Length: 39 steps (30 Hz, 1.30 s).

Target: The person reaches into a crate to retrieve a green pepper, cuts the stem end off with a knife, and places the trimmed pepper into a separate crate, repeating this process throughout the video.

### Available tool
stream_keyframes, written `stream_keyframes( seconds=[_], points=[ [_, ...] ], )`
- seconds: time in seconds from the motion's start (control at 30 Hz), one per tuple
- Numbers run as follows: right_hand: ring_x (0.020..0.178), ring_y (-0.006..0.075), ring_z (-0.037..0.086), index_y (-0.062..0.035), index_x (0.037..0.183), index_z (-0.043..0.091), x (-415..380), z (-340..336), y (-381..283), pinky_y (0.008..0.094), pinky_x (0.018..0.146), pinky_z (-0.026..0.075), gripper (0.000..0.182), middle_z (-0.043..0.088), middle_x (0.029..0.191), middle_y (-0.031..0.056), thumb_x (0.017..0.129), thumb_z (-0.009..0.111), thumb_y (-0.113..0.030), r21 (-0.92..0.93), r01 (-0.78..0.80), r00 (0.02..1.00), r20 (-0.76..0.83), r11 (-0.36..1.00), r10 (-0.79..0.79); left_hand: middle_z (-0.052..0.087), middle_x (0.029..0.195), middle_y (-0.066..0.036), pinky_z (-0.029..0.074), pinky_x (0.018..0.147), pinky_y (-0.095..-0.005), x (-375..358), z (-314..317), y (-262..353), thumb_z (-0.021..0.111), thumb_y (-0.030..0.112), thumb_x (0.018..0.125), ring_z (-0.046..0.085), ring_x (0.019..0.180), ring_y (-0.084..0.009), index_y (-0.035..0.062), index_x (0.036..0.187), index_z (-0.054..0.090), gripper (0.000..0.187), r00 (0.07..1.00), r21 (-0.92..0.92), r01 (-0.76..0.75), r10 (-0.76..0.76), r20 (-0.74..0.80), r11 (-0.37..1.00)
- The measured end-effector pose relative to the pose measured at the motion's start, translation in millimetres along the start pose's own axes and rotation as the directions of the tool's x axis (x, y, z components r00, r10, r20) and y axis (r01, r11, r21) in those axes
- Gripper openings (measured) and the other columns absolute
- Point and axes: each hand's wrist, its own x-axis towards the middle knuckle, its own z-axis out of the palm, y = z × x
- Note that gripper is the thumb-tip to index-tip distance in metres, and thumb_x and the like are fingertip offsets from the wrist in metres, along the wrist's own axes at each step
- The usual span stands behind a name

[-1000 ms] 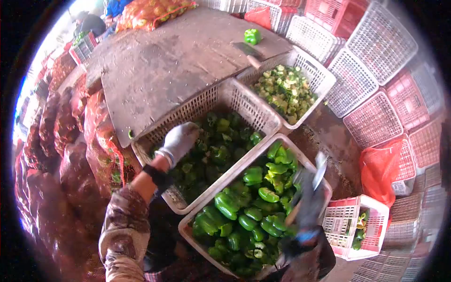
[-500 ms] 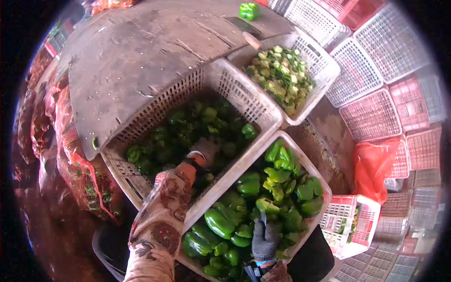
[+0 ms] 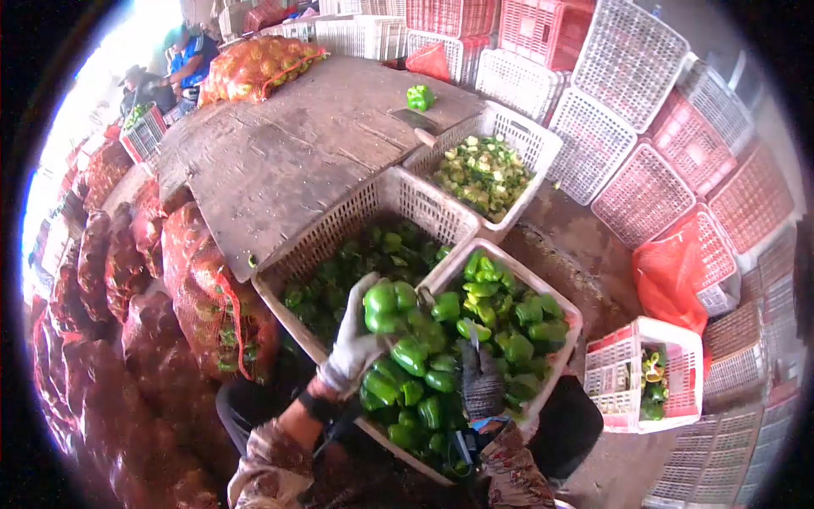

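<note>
My left hand [image 3: 352,343], in a white glove, holds a green bell pepper [image 3: 386,307] above the edge between two crates. Beside it my right hand [image 3: 483,386], in a dark grey glove, is closed on a small knife whose short blade [image 3: 475,331] points up, over the near crate [image 3: 560,386] of green peppers. The left crate [image 3: 318,246] is deep and holds more green peppers in shadow. A smaller crate [image 3: 538,153] behind contains chopped pale and green pieces.
On the wooden board [image 3: 280,153] are a lone pepper [image 3: 420,97] and a cleaver [image 3: 415,123]. Filled net sacks [image 3: 203,288] line the left. Stacked crates [image 3: 632,64], a red bag [image 3: 670,271] and a red-white crate [image 3: 615,386] stand right. People [image 3: 191,59] are at the far left.
My left hand has come up out of the left crate with a pepper in it. The view has tilted up and shifted, showing more of the background. My right hand stays over the near crate.
</note>
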Motion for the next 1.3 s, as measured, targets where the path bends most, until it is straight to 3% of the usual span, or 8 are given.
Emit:
stream_keyframes(
  seconds=[0.07, 0.2, 0.33, 0.47, 0.57, 0.87, 1.1, 1.3],
  points=[
    [0.070, 0.0242, 0.063, -0.0093, 0.126, 0.055, -18, -53, -59, 0.0399, 0.060, 0.049, 0.039, 0.067, 0.090, 0.0141, 0.095, 0.052, -0.033, 0.315, -0.481, 0.848, 0.405, 0.818, 0.342, 0.025, 0.150, -0.015, 0.026, 0.112, -0.0395, -42, 13, -10, 0.071, 0.009, 0.061, 0.029, 0.137, -0.0274, 0.0066, 0.147, 0.017, 0.102, 0.968, 0.315, -0.238, 0.197, 0.157, 0.919],
    [0.130, 0.0268, 0.040, -0.0085, 0.144, 0.033, -67, -84, -90, 0.0363, 0.105, 0.035, 0.061, 0.040, 0.142, 0.0171, 0.092, 0.057, -0.027, 0.783, -0.200, 0.967, 0.256, 0.589, -0.012, 0.019, 0.153, -0.015, 0.020, 0.112, -0.0352, -103, 64, -15, 0.069, 0.018, 0.081, 0.020, 0.141, -0.0244, 0.0035, 0.151, 0.002, 0.098, 0.954, 0.335, -0.195, 0.099, 0.282, 0.922],
    [0.127, 0.0387, 0.041, -0.0085, 0.141, 0.037, -105, -81, -53, 0.0401, 0.105, 0.036, 0.061, 0.039, 0.142, 0.0192, 0.089, 0.060, -0.029, 0.420, 0.054, 0.989, 0.100, 0.906, -0.106, 0.040, 0.141, -0.010, 0.033, 0.105, -0.0296, -129, 99, -4, 0.046, 0.045, 0.097, 0.039, 0.127, -0.0169, 0.0054, 0.150, 0.010, 0.075, 0.926, -0.191, 0.365, -0.334, 0.178, 0.911],
    [0.110, 0.0204, 0.058, -0.0019, 0.134, 0.046, -109, -92, -61, 0.0325, 0.091, 0.048, 0.058, 0.058, 0.124, 0.0135, 0.083, 0.070, -0.013, 0.202, 0.362, 0.928, -0.166, 0.910, -0.332, 0.041, 0.137, -0.007, 0.038, 0.101, -0.0315, -140, 103, -7, 0.055, 0.022, 0.092, 0.044, 0.121, -0.0160, 0.0072, 0.142, 0.030, 0.058, 0.969, -0.273, 0.246, -0.239, 0.062, 0.930],
    [0.101, 0.0311, 0.063, -0.0071, 0.123, 0.054, -125, -106, -70, 0.0405, 0.085, 0.051, 0.049, 0.064, 0.111, 0.0171, 0.082, 0.072, -0.025, 0.268, 0.017, 0.989, -0.146, 0.963, 0.023, 0.041, 0.132, -0.005, 0.038, 0.101, -0.0319, -149, 105, -7, 0.057, 0.009, 0.087, 0.045, 0.118, -0.0168, 0.0062, 0.141, 0.032, 0.059, 0.996, -0.112, -0.023, 0.012, -0.091, 0.993],
    [0.059, 0.0364, 0.060, -0.0061, 0.091, 0.061, -133, -130, -119, 0.0452, 0.053, 0.047, 0.016, 0.061, 0.068, 0.0156, 0.092, 0.058, -0.021, 0.144, 0.158, 0.982, 0.083, 0.977, -0.171, 0.043, 0.134, -0.009, 0.035, 0.105, -0.0359, -148, 81, -25, 0.073, 0.003, 0.068, 0.044, 0.123, -0.0216, 0.0052, 0.133, 0.039, 0.073, 0.954, 0.393, -0.282, 0.298, 0.021, 0.875],
    [0.076, 0.0326, 0.062, -0.0076, 0.107, 0.060, -149, -97, -94, 0.0456, 0.059, 0.047, 0.022, 0.064, 0.092, 0.0153, 0.090, 0.057, -0.022, -0.133, 0.286, 0.953, 0.143, 0.949, -0.268, 0.046, 0.124, -0.005, 0.039, 0.100, -0.0332, -147, 101, -22, 0.072, 0.002, 0.072, 0.046, 0.114, -0.0171, 0.0066, 0.131, 0.041, 0.067, 0.948, -0.002, -0.146, 0.139, -0.284, 0.989],
    [0.088, 0.0330, 0.062, -0.0051, 0.118, 0.057, -170, -58, -51, 0.0440, 0.077, 0.049, 0.030, 0.062, 0.108, 0.0174, 0.092, 0.057, -0.022, -0.015, 0.358, 0.930, 0.088, 0.934, -0.356, 0.051, 0.128, -0.010, 0.040, 0.103, -0.0405, -119, 84, 4, 0.059, 0.047, 0.086, 0.051, 0.119, -0.0242, 0.0072, 0.134, 0.040, 0.065, 0.955, -0.242, -0.075, 0.000, -0.298, 0.967]
  ],
)
